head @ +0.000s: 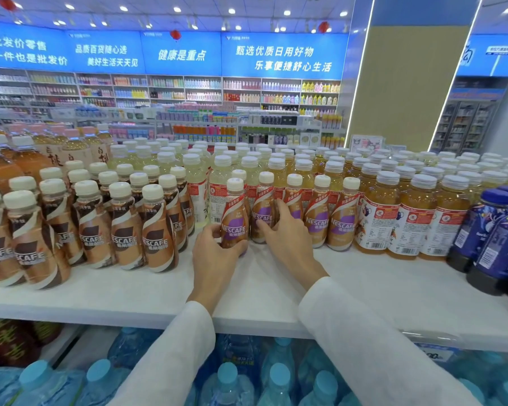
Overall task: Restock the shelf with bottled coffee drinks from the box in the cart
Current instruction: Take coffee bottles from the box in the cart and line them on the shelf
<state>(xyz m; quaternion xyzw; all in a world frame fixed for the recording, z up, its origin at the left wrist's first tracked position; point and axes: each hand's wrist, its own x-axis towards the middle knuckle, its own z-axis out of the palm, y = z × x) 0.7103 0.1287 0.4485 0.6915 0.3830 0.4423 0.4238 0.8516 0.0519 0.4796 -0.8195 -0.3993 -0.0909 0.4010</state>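
A white shelf (364, 276) carries rows of bottled drinks. My left hand (214, 259) grips a purple-label Nescafe coffee bottle (234, 212) standing at the front of the row, its fingers curled round the lower body. My right hand (288, 232) holds the neighbouring purple-label coffee bottle (263, 212), thumb on its front and fingers wrapped behind. Three more purple-label coffee bottles (339, 218) stand to the right. Brown-label Nescafe bottles (156, 230) fill the left part of the shelf. The box and the cart are out of view.
Orange tea bottles (408, 218) stand right of the coffee, dark blue bottles (499, 230) at the far right edge. Pale drinks (220, 171) fill the rows behind. Blue-capped water bottles (276, 376) sit on the level below. Bare shelf surface lies in front of the coffee row.
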